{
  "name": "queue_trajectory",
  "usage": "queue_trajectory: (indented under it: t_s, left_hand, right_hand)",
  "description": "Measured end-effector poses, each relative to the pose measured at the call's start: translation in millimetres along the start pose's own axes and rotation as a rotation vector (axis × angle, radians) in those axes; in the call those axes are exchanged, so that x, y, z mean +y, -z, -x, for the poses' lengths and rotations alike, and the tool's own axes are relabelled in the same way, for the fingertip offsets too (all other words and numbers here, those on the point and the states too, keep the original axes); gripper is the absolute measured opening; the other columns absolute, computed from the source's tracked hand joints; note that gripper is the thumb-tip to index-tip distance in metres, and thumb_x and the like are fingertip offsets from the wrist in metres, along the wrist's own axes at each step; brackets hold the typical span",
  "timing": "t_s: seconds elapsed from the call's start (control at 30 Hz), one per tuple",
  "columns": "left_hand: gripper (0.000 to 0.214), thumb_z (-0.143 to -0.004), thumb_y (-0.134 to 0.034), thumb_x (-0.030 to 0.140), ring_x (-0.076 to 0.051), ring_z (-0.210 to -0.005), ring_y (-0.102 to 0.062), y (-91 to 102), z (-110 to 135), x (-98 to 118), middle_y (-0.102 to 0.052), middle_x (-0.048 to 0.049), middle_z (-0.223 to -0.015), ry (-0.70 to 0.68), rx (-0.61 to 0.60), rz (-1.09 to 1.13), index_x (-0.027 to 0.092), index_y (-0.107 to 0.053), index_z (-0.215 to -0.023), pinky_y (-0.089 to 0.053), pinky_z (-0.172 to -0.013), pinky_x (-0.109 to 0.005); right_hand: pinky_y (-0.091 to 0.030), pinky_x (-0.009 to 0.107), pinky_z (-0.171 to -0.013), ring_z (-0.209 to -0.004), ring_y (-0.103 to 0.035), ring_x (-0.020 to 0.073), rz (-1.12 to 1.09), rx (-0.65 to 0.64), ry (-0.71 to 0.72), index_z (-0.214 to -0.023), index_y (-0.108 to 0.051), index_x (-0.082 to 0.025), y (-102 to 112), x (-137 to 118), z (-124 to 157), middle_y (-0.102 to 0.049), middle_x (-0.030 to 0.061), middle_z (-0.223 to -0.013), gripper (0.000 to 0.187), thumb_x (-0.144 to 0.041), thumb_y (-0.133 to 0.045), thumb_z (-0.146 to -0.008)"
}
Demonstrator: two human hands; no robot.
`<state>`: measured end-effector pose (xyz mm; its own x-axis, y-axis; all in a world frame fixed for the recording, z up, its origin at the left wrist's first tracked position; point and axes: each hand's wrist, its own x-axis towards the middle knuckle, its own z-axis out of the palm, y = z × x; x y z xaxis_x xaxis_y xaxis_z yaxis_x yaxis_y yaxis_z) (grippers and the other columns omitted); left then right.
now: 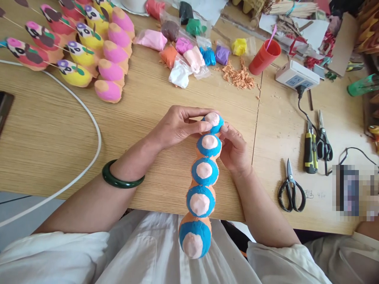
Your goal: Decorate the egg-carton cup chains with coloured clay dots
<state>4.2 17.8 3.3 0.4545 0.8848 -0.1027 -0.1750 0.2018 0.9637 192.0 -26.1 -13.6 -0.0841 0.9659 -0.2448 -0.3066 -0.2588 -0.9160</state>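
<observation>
A long strip of several joined orange egg-carton cups (194, 183) runs from the table out over my lap. Each cup is domed with blue clay (197, 148) and carries a flattened pale pink clay disc (204, 170). My left hand (180, 126) pinches the far end cup, thumb on its near side and index finger along the far edge. On the opposite side, my right hand (235, 148) grips the strip's far end, thumb against the blue edge and the other fingers partly hidden under the carton.
Bagged coloured clay (194, 59) lies at the back beside orange shreds (239, 75) and a red cup (264, 57). Painted carton strips (109, 91) stand back left. To the right are a power strip (297, 75), scissors (291, 189) and a yellow-black cutter (310, 152). A white cable (96, 138) curves leftward.
</observation>
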Motion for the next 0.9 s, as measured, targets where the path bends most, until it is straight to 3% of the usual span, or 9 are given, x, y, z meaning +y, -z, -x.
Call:
queue_trajectory:
  t_s: [0.3,0.57,0.9]
  left_hand:
    - [0.029,-0.079,-0.093,0.046,-0.032,-0.111,-0.081,-1.5,-1.1,-4.8,-0.086,-0.0034,-0.119,0.119,-0.058,0.172,0.032,-0.090,-0.104,-0.068,-0.086,-0.041]
    - [0.027,-0.078,-0.089,0.043,-0.040,-0.110,-0.083,-2.4,-3.2,0.5,-0.085,-0.0109,-0.105,0.146,-0.100,0.228,0.023,-0.087,-0.095,-0.069,-0.083,-0.049]
    - [0.030,-0.075,-0.097,0.050,-0.034,-0.105,-0.083,-2.7,-4.4,-6.0,-0.087,-0.0063,-0.111,0.135,-0.055,0.216,0.029,-0.089,-0.096,-0.068,-0.083,-0.046]
  right_hand:
    - [-0.045,0.034,-0.054,-0.055,-0.052,0.0165,0.001,-0.016,-0.066,-0.082,-0.062,-0.029,8.8,5.9,-1.6,-0.051,-0.0049,-0.061,0.044,-0.068,-0.081,-0.084]
    - [-0.060,0.043,-0.075,-0.079,-0.068,0.0228,-0.152,0.021,-0.132,-0.096,-0.071,-0.032,3.9,5.5,2.2,-0.078,0.0001,-0.094,0.028,-0.057,-0.078,-0.086]
    - [-0.053,0.034,-0.059,-0.058,-0.056,0.0164,-0.089,-0.011,-0.109,-0.083,-0.060,-0.029,7.8,5.9,-0.6,-0.063,-0.0040,-0.070,0.039,-0.061,-0.083,-0.085]
